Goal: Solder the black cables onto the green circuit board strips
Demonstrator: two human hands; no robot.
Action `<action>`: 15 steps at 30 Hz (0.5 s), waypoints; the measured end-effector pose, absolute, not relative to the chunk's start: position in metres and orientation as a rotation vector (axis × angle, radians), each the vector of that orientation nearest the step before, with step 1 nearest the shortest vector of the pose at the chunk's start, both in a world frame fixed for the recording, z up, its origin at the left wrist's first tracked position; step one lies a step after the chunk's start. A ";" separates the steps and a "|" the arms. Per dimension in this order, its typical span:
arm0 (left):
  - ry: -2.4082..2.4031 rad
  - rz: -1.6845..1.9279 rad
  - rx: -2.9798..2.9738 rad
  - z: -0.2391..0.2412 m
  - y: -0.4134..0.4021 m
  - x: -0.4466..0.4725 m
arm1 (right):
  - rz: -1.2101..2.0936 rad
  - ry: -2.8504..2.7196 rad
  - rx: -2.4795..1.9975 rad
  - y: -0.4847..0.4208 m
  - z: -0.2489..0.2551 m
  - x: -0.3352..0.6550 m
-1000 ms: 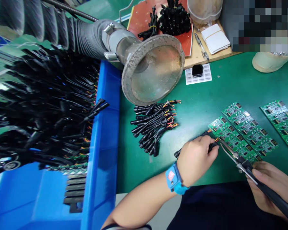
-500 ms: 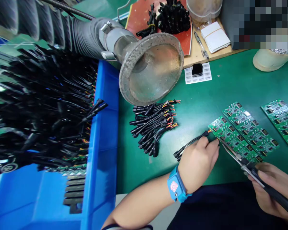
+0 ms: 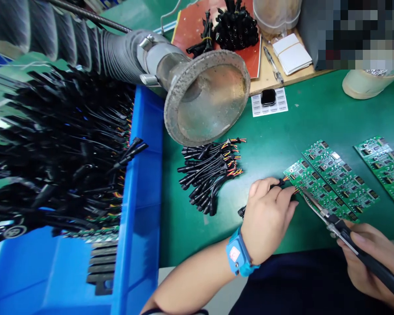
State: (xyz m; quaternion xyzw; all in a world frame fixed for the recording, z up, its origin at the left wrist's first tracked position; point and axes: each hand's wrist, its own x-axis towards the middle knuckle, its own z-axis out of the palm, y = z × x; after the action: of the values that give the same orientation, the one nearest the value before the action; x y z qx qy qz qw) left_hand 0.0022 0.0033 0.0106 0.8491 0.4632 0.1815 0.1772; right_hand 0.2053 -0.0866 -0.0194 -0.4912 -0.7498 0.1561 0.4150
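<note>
My left hand (image 3: 265,214), with a blue wrist strap (image 3: 239,253), is closed around black cables (image 3: 242,212). Their thin coloured wire ends (image 3: 295,190) meet the left edge of a green circuit board panel (image 3: 315,183) with small digit displays. The fingers cover most of the cables. My right hand (image 3: 369,258) grips a soldering iron (image 3: 339,227) that has a thin metal guide alongside. The iron's tip is over the panel's edge, just right of the wire ends; I cannot tell whether it touches. Left of my hands is a pile of black cables (image 3: 206,175) with coloured wire ends.
A fume extractor hood (image 3: 210,100) hangs over the table's back. At left stands a blue bin (image 3: 141,175) full of cables. More circuit board panels (image 3: 341,170) (image 3: 384,166) lie to the right. Behind are a dark watch-like device (image 3: 268,97) on a label sheet and a pen (image 3: 273,64).
My left hand has shifted slightly left, its fingers now reaching up over the upper cable near the board. The iron's tip is a little farther from the wire ends.
</note>
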 end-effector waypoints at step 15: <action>1.269 0.503 2.233 0.011 0.012 -0.001 | 0.402 -1.987 -1.215 -0.079 -0.016 0.199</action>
State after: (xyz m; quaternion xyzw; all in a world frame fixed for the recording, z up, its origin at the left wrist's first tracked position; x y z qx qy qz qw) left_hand -0.0010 0.0124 0.0110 0.8240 0.4682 0.1857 0.2594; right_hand 0.1990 -0.0794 -0.0163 -0.4758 -0.7778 0.1575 0.3793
